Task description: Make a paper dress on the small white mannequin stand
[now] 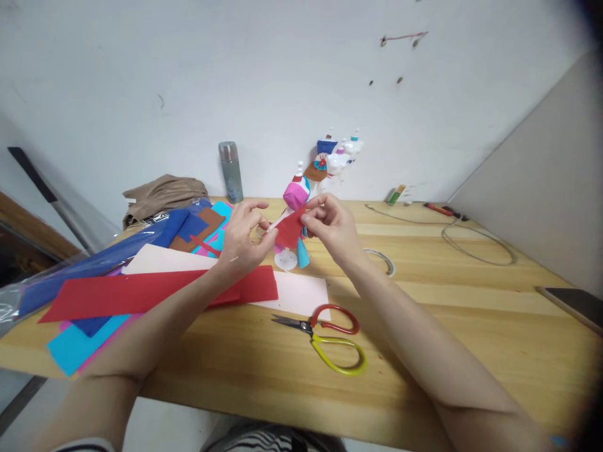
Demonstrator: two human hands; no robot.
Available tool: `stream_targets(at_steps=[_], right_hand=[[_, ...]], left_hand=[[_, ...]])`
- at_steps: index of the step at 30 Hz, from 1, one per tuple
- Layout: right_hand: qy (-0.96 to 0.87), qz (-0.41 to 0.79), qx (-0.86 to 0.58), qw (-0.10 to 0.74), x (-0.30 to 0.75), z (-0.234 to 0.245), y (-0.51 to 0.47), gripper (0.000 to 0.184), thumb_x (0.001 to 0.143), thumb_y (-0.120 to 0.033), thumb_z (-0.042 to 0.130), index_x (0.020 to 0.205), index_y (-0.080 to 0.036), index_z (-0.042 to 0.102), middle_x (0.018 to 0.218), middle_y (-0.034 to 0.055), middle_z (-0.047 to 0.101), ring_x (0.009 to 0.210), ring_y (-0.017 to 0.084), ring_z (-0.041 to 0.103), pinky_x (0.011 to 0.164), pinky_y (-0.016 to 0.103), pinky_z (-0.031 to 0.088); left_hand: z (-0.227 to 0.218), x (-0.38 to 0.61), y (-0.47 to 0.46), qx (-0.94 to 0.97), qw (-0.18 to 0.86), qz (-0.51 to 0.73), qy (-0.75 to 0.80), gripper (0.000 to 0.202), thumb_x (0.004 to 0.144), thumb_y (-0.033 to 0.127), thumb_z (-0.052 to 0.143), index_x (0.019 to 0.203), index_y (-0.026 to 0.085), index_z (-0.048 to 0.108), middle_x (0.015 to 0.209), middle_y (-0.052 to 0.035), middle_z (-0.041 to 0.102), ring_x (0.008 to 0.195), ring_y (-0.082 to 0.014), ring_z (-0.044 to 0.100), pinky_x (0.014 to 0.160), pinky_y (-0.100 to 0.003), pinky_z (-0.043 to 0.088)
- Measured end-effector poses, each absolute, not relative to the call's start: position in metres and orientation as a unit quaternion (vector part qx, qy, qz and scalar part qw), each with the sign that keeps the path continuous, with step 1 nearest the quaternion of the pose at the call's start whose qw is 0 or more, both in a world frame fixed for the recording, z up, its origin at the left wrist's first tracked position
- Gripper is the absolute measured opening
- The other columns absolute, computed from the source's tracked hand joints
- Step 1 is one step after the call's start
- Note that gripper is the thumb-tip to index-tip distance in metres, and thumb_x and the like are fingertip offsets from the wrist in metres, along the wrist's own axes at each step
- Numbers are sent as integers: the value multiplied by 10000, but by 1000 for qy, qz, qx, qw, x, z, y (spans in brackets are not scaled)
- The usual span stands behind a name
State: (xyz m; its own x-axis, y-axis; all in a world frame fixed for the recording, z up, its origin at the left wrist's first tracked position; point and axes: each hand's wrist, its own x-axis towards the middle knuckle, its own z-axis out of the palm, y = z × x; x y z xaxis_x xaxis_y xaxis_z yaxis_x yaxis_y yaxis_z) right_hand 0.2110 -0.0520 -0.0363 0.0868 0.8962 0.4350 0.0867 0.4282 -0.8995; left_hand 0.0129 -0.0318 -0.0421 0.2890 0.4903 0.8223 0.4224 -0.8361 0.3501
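Wooden table spans beneath our left grip and right grip. The right pinches a red sheet piece before the miniature mannequin; we cannot tell whether the left, beside the opposite end, holds it. Scissors lie nearer us than either grip.

On the table before me, the person's left hand is at nine o'clock of a miniature dress form, the right hand at three. Other dress forms stand behind, at one, near the wall; a thermos at eleven. Felt sheets lie piled toward eight, a garment behind them at ten. Scissors rest at five, partly over a sheet. A cable curls at three; a phone lies farther right, toward four.
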Motion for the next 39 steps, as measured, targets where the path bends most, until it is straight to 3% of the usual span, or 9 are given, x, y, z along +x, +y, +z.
stream_targets(at_steps=[5, 10, 13, 18, 22, 27, 30, 35, 39], right_hand=[[-580, 340, -445, 592, 216, -35, -57, 312, 688, -423, 707, 885, -234, 557, 578, -61, 560, 482, 109, 486, 502, 284, 384], [-590, 320, -480, 564, 217, -40, -59, 283, 715, -467, 693, 795, -223, 574, 600, -22, 598, 499, 115, 494, 502, 283, 401], [-591, 293, -493, 567, 217, -45, -60, 291, 724, -474, 699, 817, -219, 592, 650, -2, 624, 566, 142, 544, 557, 303, 447], [-585, 223, -519, 581, 215, -54, -58, 463, 701, -478, 714, 1071, -209, 640, 1074, 108, 713, 893, 242, 655, 723, 390, 525], [-601, 226, -507, 575, 212, -59, -50, 619, 733, -525, 679, 1257, -206, 601, 1315, 168, 651, 1213, 343, 605, 884, 493, 535], [-609, 246, -476, 585, 205, -63, -39, 515, 734, -499, 673, 1169, -229, 622, 1231, 130, 689, 1185, 333, 617, 914, 504, 524], [-606, 249, -474, 588, 202, -63, -37, 432, 721, -464, 676, 1084, -238, 619, 1176, 107, 703, 1131, 319, 635, 885, 483, 528], [-596, 253, -470, 600, 200, -61, -37, 391, 741, -474, 661, 1041, -233, 597, 1106, 102, 700, 1092, 302, 644, 875, 455, 516], [-589, 256, -466, 609, 199, -60, -35, 375, 746, -512, 689, 963, -227, 576, 1047, 94, 688, 1044, 286, 642, 859, 432, 514]], left_hand=[[-21, 9, -34, 768, 94, 575, 266, 199, 837, 68, 511, 900, 219, 624, 1136, -70, 690, 1131, -216, 633, 1004, -401, 516], [-5, 8, 4, 764, 262, 478, 347, 149, 853, 260, 606, 930, 174, 700, 1002, -87, 743, 940, -206, 702, 907, -350, 558], [-5, 8, 30, 797, 367, 383, 289, 293, 823, 343, 661, 1047, 160, 711, 1128, -128, 751, 1084, -242, 703, 996, -393, 541], [-29, 10, 38, 874, 312, 268, 259, 611, 935, 540, 512, 1449, 210, 510, 1606, -119, 432, 1510, -301, 373, 1242, -474, 317], [-61, 19, 24, 856, 288, 311, 296, 612, 1024, 476, 326, 1565, 190, 328, 1674, -106, 300, 1565, -273, 249, 1298, -462, 188], [-80, 27, 20, 829, 292, 368, 304, 576, 1012, 395, 388, 1544, 180, 336, 1657, -159, 311, 1529, -306, 323, 1232, -489, 346], [-75, 27, 23, 819, 265, 411, 300, 563, 951, 311, 506, 1489, 181, 401, 1583, -181, 423, 1445, -309, 446, 1148, -508, 443], [-61, 27, 5, 798, 171, 490, 306, 205, 885, 228, 613, 1087, 194, 615, 1370, -136, 623, 1279, -270, 589, 1079, -494, 496], [-60, 31, -13, 803, 150, 501, 285, 38, 890, 195, 584, 868, 199, 615, 1206, -117, 707, 1232, -262, 631, 1072, -457, 493]])
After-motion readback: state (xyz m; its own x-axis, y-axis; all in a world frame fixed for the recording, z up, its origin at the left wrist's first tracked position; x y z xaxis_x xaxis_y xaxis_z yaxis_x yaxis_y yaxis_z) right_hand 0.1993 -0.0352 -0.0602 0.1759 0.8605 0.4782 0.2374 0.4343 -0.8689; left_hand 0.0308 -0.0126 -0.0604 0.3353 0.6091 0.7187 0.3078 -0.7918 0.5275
